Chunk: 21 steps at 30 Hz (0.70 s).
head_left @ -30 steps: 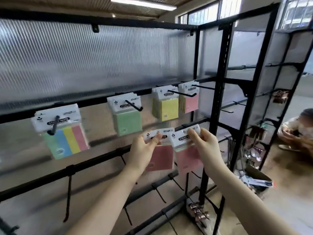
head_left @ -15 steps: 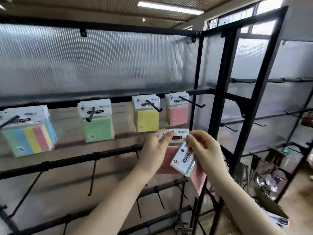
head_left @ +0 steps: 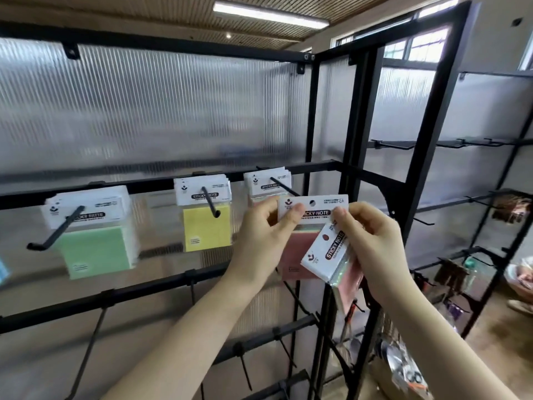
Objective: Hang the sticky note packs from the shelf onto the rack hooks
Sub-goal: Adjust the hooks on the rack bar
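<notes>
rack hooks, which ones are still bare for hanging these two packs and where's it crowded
Bare hooks hang along the lower rail, below the green packs and yellow packs, and on the right-hand bay's bars. The upper rail is crowded: green, yellow and pink packs fill its hooks, and the left hand and right hand, each holding a pink pack, block the pink hook.

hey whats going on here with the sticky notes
A person is stocking a black display rack with sticky note packs. The left hand pinches the white header card of an upright pink pack, its hang hole showing, just in front of the hook that already carries other packs. The right hand grips a second pack, tilted sideways, and also touches the first pack's header. Green packs and yellow packs hang on hooks to the left. Neither held pack is on a hook yet.
</notes>
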{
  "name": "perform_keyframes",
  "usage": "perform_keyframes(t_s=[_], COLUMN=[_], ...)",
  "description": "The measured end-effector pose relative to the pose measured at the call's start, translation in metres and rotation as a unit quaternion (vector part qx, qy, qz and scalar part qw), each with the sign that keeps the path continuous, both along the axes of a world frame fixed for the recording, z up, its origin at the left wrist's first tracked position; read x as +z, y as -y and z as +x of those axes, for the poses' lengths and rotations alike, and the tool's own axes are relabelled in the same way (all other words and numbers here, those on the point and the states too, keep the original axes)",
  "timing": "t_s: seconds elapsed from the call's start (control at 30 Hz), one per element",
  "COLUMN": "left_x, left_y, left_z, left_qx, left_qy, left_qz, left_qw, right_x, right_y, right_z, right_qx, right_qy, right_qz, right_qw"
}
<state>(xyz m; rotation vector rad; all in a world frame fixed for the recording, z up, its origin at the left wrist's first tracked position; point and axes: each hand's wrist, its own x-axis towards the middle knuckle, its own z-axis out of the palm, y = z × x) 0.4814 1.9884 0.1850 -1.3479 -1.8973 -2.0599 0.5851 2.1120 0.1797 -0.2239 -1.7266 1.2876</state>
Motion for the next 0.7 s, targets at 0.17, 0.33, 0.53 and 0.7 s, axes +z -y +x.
perform_keyframes(t_s=[0.17, 0.33, 0.53, 0.7], left_x=[-0.006, -0.009, -0.012, -0.020], left_y=[-0.016, -0.024, -0.031, -0.036], left_z=[-0.011, -0.016, -0.018, -0.017], left_qx=[-0.005, -0.016, 0.005, 0.027], left_qy=[0.003, 0.010, 0.007, 0.044], left_qz=[0.016, 0.023, 0.042, 0.075], left_qw=[1.000, 1.000, 0.999, 0.996], right_x=[-0.003, -0.010, -0.007, -0.010], right_y=[-0.017, -0.030, -0.043, -0.056], right_z=[-0.014, -0.026, -0.035, -0.051], right_qx=[0.005, 0.018, 0.094, 0.171], right_qy=[0.009, 0.003, -0.022, 0.005], right_qz=[-0.006, -0.008, -0.007, -0.007], right_qw=[1.000, 1.000, 0.995, 0.985])
